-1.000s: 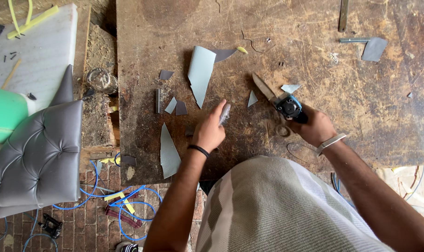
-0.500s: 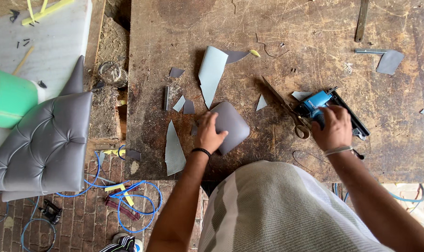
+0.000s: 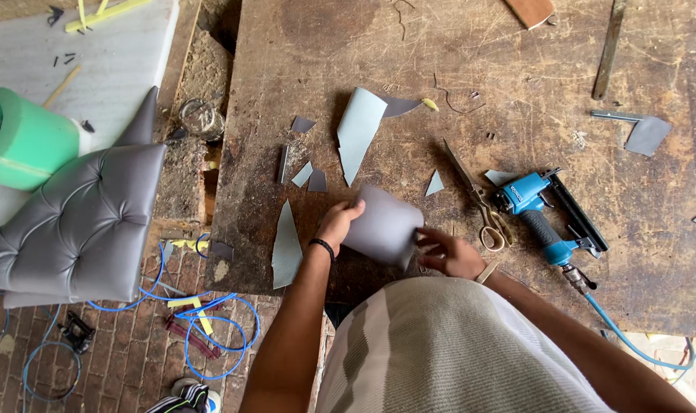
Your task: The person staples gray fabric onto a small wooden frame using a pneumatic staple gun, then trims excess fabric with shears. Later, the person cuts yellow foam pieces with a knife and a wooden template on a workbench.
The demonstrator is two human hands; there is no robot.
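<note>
Both hands hold a grey leatherette piece (image 3: 384, 226) at the near edge of the worn wooden surface (image 3: 516, 76): the left hand (image 3: 340, 224) grips its left edge, the right hand (image 3: 449, 252) pinches its right corner. Scissors (image 3: 478, 200) and a blue staple gun (image 3: 543, 218) lie just right of it.

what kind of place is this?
Most likely an upholstery workshop. A grey tufted cushion sits beside a scarred wooden workbench strewn with grey offcuts. A blue pneumatic stapler and scissors lie on it, and both hands hold a grey fabric piece.
</note>
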